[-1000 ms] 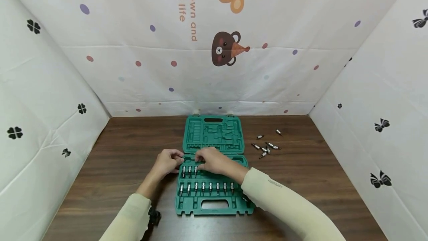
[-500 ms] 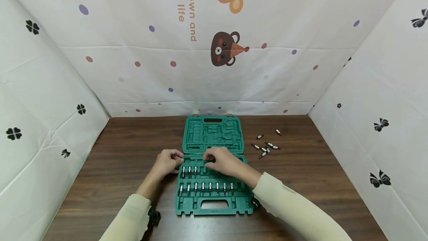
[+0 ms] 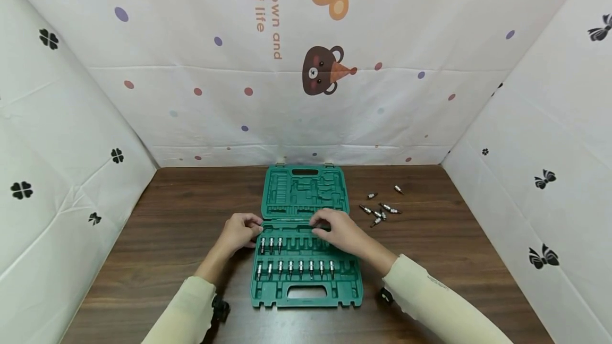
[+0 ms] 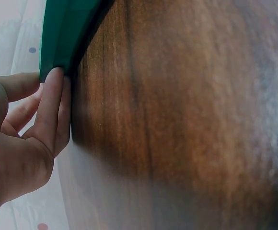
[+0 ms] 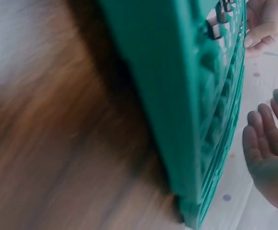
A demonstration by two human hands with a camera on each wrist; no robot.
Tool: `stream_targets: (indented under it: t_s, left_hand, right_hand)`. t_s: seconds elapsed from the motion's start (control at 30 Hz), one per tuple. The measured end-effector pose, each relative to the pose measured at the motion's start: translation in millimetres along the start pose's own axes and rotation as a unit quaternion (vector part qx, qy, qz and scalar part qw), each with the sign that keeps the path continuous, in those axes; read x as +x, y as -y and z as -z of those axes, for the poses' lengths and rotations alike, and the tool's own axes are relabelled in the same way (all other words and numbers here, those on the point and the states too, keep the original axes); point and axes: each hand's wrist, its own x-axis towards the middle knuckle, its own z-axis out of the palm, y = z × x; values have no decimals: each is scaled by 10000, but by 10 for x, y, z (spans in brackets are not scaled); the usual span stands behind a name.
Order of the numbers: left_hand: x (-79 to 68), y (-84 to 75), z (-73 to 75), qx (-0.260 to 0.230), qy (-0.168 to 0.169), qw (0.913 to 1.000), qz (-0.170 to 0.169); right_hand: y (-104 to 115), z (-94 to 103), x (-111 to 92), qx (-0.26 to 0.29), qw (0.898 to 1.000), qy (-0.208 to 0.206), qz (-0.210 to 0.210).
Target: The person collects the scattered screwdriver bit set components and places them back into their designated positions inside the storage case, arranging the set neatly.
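Note:
A green socket case (image 3: 306, 294) lies unfolded on the table, its lid (image 3: 306, 195) laid back toward the wall. Silver bit sockets (image 3: 301, 269) fill a front row, and 3 more stand at the left of the back row. My left hand (image 3: 239, 231) grips the left edge of the case near the hinge; in the left wrist view its thumb and fingers (image 4: 52, 103) meet at the green edge. Above the right part of the back row hovers my right hand (image 3: 340, 231), fingers loosely bent, holding nothing; the right wrist view shows it apart from the case.
Several loose bit sockets (image 3: 377, 213) lie scattered on the brown wooden table (image 3: 430, 238), right of the lid. A printed white cloth (image 3: 229, 110) rises behind the table, and more cloth hangs at both sides.
My right hand has moved right, away from the third socket in the back row, uncovering the slots beside it. The left hand has stayed at the case's edge.

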Motion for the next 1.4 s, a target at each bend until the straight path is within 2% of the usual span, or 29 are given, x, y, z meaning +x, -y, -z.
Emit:
stream_targets:
  t_s: [0.2,0.47,0.67,0.97,1.23,1.4]
  left_hand:
    - [-29,0,-6,20,-39,10000,12]
    - [-33,-16,-30,13,19,10000,59]
    - [-17,-17,-26,21,80,9999,70]
    - [-17,-20,-20,19,100,9999,73]
    - [1,-19,-4,1,78,9999,66]
    - [4,-19,0,-7,86,9999,72]
  right_hand:
    - [-146,73,-142,37,9993,-384,-31]
    - [-365,276,-327,-79,9950,-976,-193]
    - [-538,374,-450,-91,9922,-1203,-303]
    - [-820,551,-602,-544,9841,-1665,-296]
    - [-1076,755,-698,-937,9741,-1931,-710]
    - [-1203,860,-760,-983,9704,-1961,-1011]
